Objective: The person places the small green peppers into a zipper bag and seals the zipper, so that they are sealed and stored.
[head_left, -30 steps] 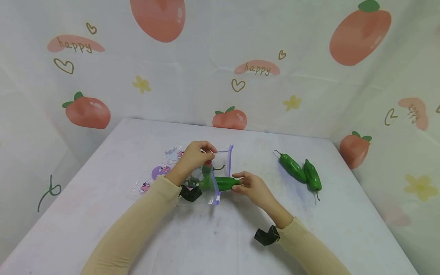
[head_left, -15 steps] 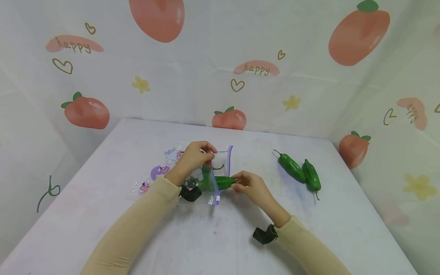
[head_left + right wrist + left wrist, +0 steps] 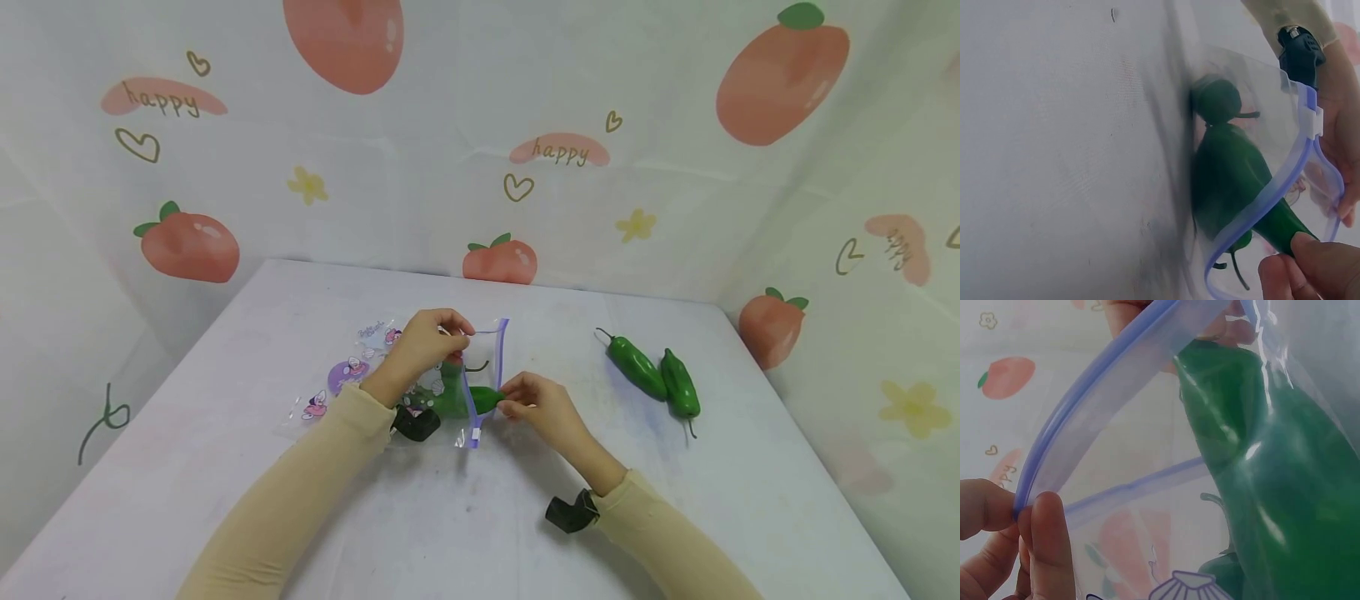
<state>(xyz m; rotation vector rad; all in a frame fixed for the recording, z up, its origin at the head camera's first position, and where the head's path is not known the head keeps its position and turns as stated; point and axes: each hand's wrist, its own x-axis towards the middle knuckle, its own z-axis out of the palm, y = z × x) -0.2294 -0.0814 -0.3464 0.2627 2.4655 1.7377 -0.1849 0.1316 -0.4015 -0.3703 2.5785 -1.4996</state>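
A clear zip bag point(image 3: 348, 375) with a purple zip edge and printed figures lies on the table, its mouth facing right. My left hand point(image 3: 427, 346) pinches the bag's purple rim and holds the mouth apart. With thumb and fingertips, my right hand point(image 3: 543, 408) grips the end of a green pepper point(image 3: 486, 399), most of which is inside the bag. More green peppers point(image 3: 1216, 100) show through the plastic in the right wrist view. A white slider point(image 3: 1314, 122) sits on the zip edge there.
Two green peppers point(image 3: 636, 367) lie side by side on the white table point(image 3: 465, 517), right of the bag. A printed curtain point(image 3: 420, 200) hangs behind the table. Each wrist carries a black camera mount point(image 3: 572, 512).
My right hand has moved left, pushing the pepper deeper through the bag's mouth. The left hand keeps its place on the rim, and the two loose peppers have not moved.
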